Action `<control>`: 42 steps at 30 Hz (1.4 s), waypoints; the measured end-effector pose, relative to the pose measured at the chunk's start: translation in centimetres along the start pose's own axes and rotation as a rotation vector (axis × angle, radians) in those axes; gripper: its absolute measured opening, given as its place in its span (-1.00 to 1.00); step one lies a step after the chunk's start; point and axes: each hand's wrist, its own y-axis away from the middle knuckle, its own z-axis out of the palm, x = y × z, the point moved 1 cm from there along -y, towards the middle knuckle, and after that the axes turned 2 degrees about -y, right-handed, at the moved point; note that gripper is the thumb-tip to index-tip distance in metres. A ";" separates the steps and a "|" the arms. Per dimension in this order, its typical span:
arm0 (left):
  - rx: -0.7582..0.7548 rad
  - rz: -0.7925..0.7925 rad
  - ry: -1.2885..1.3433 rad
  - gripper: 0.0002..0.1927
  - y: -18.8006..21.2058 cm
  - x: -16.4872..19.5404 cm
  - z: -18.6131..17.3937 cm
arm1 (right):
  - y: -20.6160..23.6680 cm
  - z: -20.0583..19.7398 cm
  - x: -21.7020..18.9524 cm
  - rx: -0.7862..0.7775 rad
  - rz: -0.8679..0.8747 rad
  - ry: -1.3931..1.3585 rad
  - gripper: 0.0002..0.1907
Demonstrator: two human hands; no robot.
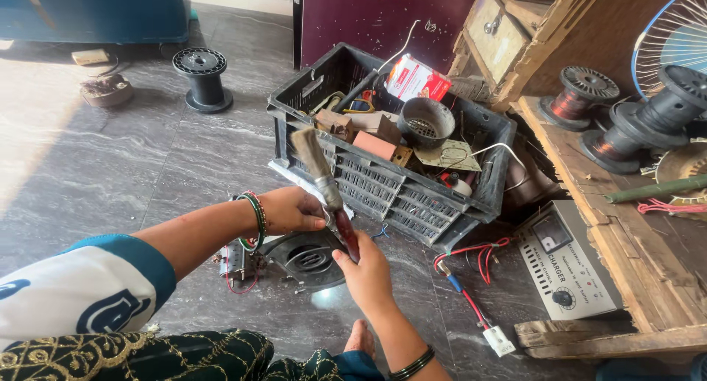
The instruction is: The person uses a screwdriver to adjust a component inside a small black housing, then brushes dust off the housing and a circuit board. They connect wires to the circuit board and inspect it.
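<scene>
Paintbrush [325, 184] with worn bristles stands tilted between both hands, above a round black metal part [308, 259] on the floor: right hand [366, 276] fingers clench its dark red handle, left hand [293, 210] fingers pinch the ferrule. Grey marble floor [147, 160] spreads around. Just beyond, a black plastic crate [390, 193] holds a red-and-white box [416, 79], black funnel [425, 121] and scraps. A wooden table [626, 241] with wire spools [582, 92] is right.

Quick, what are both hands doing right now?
Left hand: closed on the paintbrush at its metal band.
Right hand: closed on the paintbrush's dark handle.
</scene>
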 end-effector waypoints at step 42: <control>0.185 0.442 -0.222 -0.56 -0.8 8.0 -1.1 | -3.4 -10.0 1.5 -0.225 0.143 -0.521 -0.53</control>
